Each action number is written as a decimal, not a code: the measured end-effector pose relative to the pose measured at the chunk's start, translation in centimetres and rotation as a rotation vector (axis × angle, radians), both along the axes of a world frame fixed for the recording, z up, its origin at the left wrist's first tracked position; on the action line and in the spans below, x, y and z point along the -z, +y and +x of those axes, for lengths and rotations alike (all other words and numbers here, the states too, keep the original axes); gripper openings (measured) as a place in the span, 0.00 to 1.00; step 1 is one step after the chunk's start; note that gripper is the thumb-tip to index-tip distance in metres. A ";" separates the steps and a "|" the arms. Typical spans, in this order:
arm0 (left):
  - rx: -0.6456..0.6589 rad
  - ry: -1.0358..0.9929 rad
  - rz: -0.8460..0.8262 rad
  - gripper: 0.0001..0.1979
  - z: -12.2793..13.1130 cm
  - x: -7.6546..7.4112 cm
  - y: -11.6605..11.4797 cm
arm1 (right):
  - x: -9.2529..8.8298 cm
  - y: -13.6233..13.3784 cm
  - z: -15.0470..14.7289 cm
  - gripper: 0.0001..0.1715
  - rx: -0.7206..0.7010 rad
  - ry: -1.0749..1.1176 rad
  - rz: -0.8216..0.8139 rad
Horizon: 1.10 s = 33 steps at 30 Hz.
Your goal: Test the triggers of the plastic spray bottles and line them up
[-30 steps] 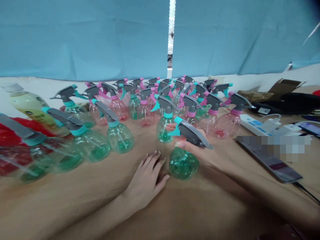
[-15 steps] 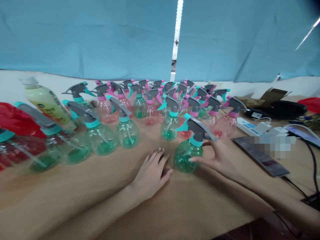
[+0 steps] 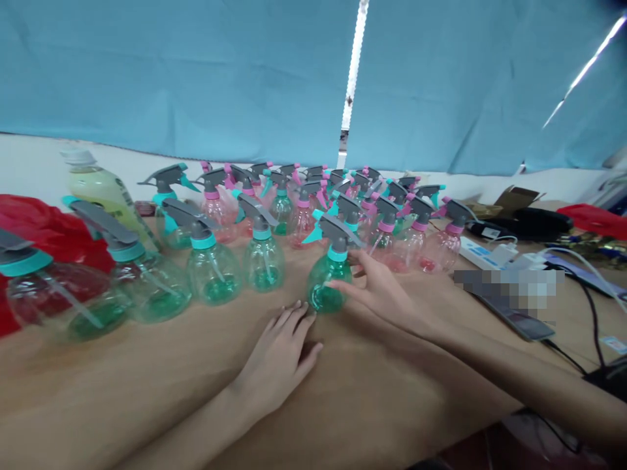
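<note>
A green spray bottle with a grey trigger and teal collar stands upright on the brown table, at the right end of a front row of green bottles. My right hand reaches in from the right and curls round its right side, thumb in front and fingers behind. Flat on the table lies my left hand, fingers stretched out, holding nothing, its fingertips just short of the bottle's base.
Several green bottles and pink spray bottles crowd the back. A yellow drink bottle and red bag are at the left. A phone, power strip and cables lie at the right.
My right hand held the green bottle tilted in the air, stood it on the table, then slid it left and back into the front row. My left hand stayed flat.
</note>
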<state>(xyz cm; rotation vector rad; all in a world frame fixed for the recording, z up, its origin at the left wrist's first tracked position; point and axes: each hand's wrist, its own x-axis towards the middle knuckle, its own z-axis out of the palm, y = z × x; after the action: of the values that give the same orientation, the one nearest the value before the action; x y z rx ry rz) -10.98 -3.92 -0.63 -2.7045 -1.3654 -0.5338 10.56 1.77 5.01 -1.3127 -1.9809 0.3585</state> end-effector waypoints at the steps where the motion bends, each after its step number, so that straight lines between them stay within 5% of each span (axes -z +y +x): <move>1: -0.001 -0.002 0.000 0.20 -0.2 0.0 -0.1 | 0.0 0.5 -0.7 0.37 0.000 -0.007 0.019; 7: 0.008 -0.020 -0.022 0.20 -0.9 -0.1 -0.7 | 0.1 3.5 -3.6 0.33 -0.027 0.004 0.169; 22: 0.026 -0.023 -0.056 0.21 -1.4 -0.3 -0.9 | -0.4 5.5 -4.8 0.32 -0.011 -0.011 0.121; 27: 0.001 0.002 -0.060 0.21 -1.0 -0.1 -0.6 | -1.6 3.3 -3.2 0.34 -0.073 0.035 0.136; 33: -0.012 -0.015 -0.069 0.20 0.1 0.0 0.6 | -2.5 1.7 2.0 0.14 -0.027 0.142 0.061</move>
<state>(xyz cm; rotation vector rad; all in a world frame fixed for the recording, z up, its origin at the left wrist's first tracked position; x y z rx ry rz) -10.92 -3.32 -0.66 -2.7497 -1.4286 -0.5165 12.53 3.48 7.51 -1.1897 -1.8776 0.3904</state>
